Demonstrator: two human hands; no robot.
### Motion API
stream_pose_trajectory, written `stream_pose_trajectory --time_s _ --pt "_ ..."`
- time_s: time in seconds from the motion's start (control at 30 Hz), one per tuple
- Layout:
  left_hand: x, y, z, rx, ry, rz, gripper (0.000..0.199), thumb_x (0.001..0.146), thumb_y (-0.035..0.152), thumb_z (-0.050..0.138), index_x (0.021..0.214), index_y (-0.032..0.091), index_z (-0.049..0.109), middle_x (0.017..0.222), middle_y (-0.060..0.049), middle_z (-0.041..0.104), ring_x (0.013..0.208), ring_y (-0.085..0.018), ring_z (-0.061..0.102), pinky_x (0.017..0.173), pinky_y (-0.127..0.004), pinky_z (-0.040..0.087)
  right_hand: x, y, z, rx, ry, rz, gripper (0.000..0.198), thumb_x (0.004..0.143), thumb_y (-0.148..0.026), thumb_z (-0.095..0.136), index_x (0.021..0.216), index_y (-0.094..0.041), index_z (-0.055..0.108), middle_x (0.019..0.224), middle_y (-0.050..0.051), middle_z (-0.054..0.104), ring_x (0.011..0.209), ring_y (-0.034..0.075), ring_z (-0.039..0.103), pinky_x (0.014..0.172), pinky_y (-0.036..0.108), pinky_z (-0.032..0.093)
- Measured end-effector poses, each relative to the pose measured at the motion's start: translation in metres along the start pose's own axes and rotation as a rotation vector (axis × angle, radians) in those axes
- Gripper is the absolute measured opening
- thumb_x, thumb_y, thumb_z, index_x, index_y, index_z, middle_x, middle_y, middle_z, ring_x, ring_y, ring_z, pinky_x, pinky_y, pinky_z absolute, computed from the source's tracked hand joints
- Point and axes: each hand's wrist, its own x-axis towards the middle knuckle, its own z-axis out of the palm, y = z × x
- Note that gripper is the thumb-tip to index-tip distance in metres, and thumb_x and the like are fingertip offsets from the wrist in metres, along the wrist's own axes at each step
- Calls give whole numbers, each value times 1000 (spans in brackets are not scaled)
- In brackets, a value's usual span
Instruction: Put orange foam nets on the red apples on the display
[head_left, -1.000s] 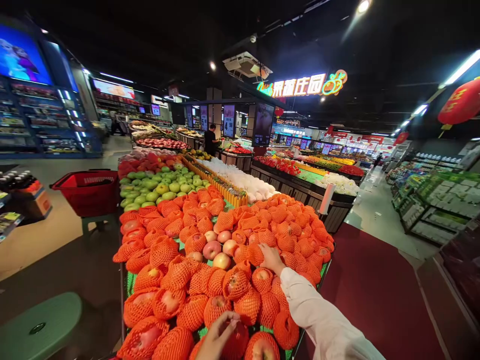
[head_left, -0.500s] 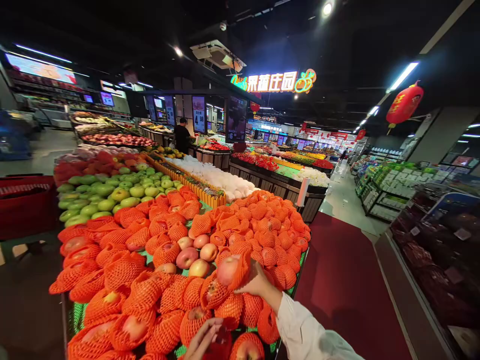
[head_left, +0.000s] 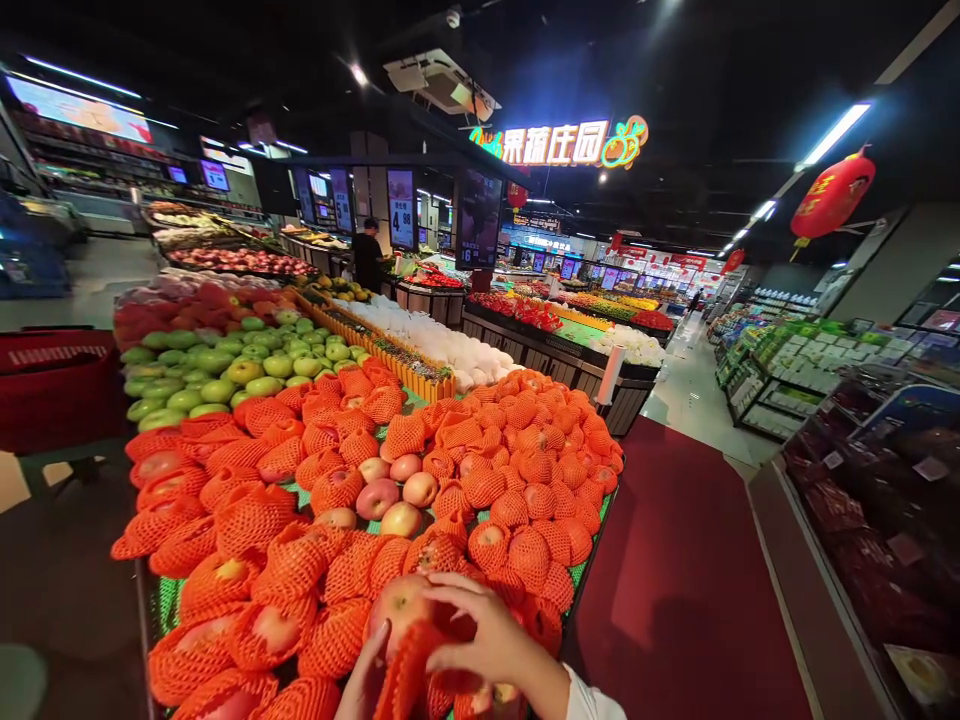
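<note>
A red-yellow apple (head_left: 400,603) is held low in front of me, above the pile, with an orange foam net (head_left: 409,665) partly around its near side. My left hand (head_left: 361,680) is closed against the apple's left side, thumb up along it; its other fingers are hidden. From the right, my right hand (head_left: 491,640) curves its fingers over the apple's edge, and its thumb is at the foam net. Around both hands lie many netted apples (head_left: 337,635). Several bare apples (head_left: 377,498) sit in a gap farther back.
Green apples (head_left: 217,390) fill the stand's back left, beside a low yellow fence (head_left: 427,385). White-wrapped fruit (head_left: 457,350) lies behind. A red basket (head_left: 56,390) is at the left, dark red flooring (head_left: 682,560) at the right. A person in dark clothes (head_left: 367,258) stands farther off.
My right hand has brought the netted apple down and toward me from over the pile. My left hand has come up to meet it, and the net now sits lower on the apple.
</note>
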Motion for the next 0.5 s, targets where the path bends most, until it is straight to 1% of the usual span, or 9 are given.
stream_pose_trajectory --time_s 0.03,0.1,0.13,0.2,0.23,0.3,0.33,0.37,0.5 --pt "-6 4 4 11 6 3 61 81 47 69 135 18 68 111 -10 81 126 -41 67 111 -54 51 0 1 -2 43 75 18 43 87 -60 71 115 -28 78 133 10 70 120 29 68 94 41 57" --pt "-15 8 10 10 13 13 62 81 52 67 135 21 68 112 -10 81 123 -42 68 108 -55 54 -2 6 -6 86 230 42 45 97 -61 57 90 -22 80 101 9 78 98 25 72 89 39 56" --pt "-18 9 12 5 12 12 62 81 54 67 134 22 68 113 -10 80 121 -42 69 107 -56 55 -4 10 -7 84 274 61 47 98 -60 55 87 -21 78 95 8 77 95 24 71 90 39 54" --pt "-18 6 12 -8 17 4 60 80 53 68 130 19 70 111 -12 81 119 -43 70 107 -56 54 -10 19 -6 49 269 135 41 91 -59 66 102 -21 75 107 8 76 104 26 69 96 41 52" --pt "-16 3 11 -21 19 6 58 79 50 70 127 16 71 109 -14 81 118 -43 70 108 -56 53 -14 24 -3 13 221 177 49 83 -58 76 116 -23 72 120 9 73 114 28 66 101 42 50" --pt "-9 -2 8 -62 13 20 56 77 44 74 122 11 71 108 -16 80 119 -42 70 110 -54 51 -23 34 7 -84 79 233 88 62 -54 93 140 -28 59 143 10 61 128 32 58 108 44 47" --pt "-6 -4 7 -85 8 18 57 75 42 75 122 10 71 108 -16 80 119 -41 70 110 -53 51 -27 40 14 -127 6 236 99 56 -51 96 144 -30 55 147 9 58 131 33 56 109 45 46" --pt "-4 -5 6 -103 3 9 59 74 42 76 123 10 70 110 -16 80 120 -41 70 110 -53 51 -30 46 22 -154 -64 224 98 56 -51 96 143 -32 56 147 8 58 131 34 56 109 44 46" --pt "-6 -4 5 -86 -9 -48 66 73 47 77 128 10 69 112 -16 79 116 -42 71 104 -55 54 -32 61 42 -184 -214 167 38 74 -54 84 104 -34 74 108 1 74 105 27 65 92 37 49"
